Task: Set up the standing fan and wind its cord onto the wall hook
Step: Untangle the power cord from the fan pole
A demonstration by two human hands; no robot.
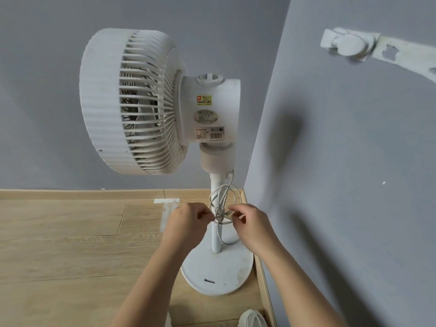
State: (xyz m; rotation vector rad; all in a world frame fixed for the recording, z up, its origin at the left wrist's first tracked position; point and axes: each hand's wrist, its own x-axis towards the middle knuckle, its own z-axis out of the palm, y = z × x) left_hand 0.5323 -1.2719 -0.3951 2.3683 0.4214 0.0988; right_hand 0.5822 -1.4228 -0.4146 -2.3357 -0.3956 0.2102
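The fan (151,102) stands upright in the corner of the room, its round base (219,272) flat on the wood floor (70,244) and its thin pole (215,237) rising to the caged head. The cord (221,204) is bunched in loose loops right against the pole, about midway between the base and the neck of the fan, with one strand trailing down toward the base. It looks thin, light and limp, so it should bend wherever it is pulled and tangle or slip out of a coil easily; the safest hold is likely at the tied middle of the bundle, where the loops cross, rather than on a single outer loop. The pole and head look light too and top-heavy, so a hard tug on the cord could rock the fan. Both forearms reach forward and down toward the pole. The left hand (188,223) sits just left of the pole, fingers curled in and pinching the knotted part of the cord. The right hand (250,223) is just right of the pole, fingertips also pinched on the bundle, palm turned down. The wall hook (346,44) is on the wall to the right of the fan and well above the head, well apart from the cord and with nothing wound on it yet.
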